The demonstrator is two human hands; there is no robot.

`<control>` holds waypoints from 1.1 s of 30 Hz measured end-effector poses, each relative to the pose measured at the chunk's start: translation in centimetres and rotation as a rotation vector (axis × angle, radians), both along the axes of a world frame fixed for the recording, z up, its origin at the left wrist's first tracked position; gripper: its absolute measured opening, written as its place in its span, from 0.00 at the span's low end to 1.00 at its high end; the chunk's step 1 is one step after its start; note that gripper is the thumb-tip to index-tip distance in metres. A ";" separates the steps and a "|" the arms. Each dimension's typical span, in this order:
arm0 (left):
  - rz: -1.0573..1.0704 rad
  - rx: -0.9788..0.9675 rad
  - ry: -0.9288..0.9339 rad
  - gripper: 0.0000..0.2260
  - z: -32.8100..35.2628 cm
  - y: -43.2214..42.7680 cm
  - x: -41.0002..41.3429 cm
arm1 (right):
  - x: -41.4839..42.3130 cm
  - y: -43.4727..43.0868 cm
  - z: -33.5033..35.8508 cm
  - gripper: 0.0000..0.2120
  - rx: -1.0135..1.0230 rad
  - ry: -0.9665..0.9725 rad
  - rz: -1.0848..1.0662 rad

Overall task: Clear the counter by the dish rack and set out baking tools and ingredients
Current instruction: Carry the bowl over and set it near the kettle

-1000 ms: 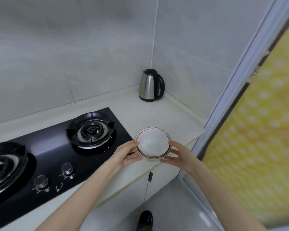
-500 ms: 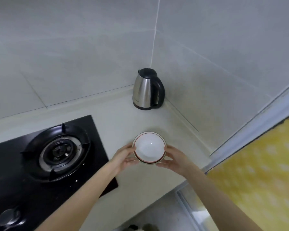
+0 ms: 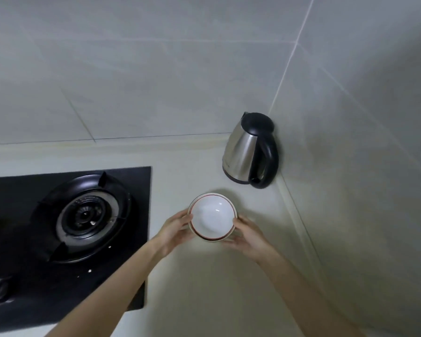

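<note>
Stacked bowls (image 3: 213, 216) are now nearer the kettle (image 3: 249, 152) at one o'clock; left hand (image 3: 174, 231) and right hand (image 3: 249, 235) grip opposite sides, equally close

left hand (image 3: 174, 229), right hand (image 3: 247, 235), apparently gripping bowls (image 3: 213, 216)

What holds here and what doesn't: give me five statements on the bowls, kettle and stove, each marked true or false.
1. The left hand and right hand both hold the nested bowls. True.
2. The kettle stands on the stove. False: it stands on the counter in the wall corner, apart from the stove.
3. The kettle's lid is black. True.
4. A pot sits on the burner. False: nothing sits on it.
5. The top bowl holds food. False: its inside is empty and white.
</note>
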State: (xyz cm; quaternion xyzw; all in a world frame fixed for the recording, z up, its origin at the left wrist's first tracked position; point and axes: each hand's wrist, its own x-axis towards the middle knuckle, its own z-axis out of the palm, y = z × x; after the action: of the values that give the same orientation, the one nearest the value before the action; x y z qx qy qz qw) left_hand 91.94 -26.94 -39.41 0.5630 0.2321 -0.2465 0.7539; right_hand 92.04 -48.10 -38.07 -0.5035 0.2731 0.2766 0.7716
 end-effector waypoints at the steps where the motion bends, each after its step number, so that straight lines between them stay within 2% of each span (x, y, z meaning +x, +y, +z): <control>1: 0.011 0.013 -0.005 0.13 0.0 0.0 0.5 | 0.9 0.1 0.0 0.07 0.011 0.005 0.009; 6: 0.079 0.036 -0.051 0.14 0.1 0.4 3.3 | 5.2 1.3 -0.2 0.06 0.016 0.031 0.007; 13: 0.187 -0.063 -0.152 0.17 0.5 0.4 7.7 | 10.6 4.4 -0.6 0.08 -0.001 0.009 -0.116; 18: 0.243 -0.130 -0.127 0.15 1.0 0.5 10.8 | 14.9 6.5 -1.3 0.10 0.004 0.029 -0.254; 25: 0.256 -0.167 -0.124 0.12 1.2 0.5 13.7 | 18.1 7.6 -0.8 0.12 0.057 0.068 -0.316; 29: 0.248 -0.151 -0.071 0.11 2.7 0.5 14.5 | 18.8 7.4 -0.3 0.16 0.137 0.154 -0.360; 33: 0.311 -0.165 -0.015 0.13 3.3 1.4 13.9 | 17.7 6.5 0.2 0.09 0.225 0.194 -0.309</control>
State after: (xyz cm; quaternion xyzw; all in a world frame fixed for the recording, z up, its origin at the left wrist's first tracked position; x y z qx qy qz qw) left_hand 105.83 -25.58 -36.07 0.4583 0.2895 -0.1410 0.8285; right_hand 109.77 -41.61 -37.86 -0.3373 0.3873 0.2308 0.8264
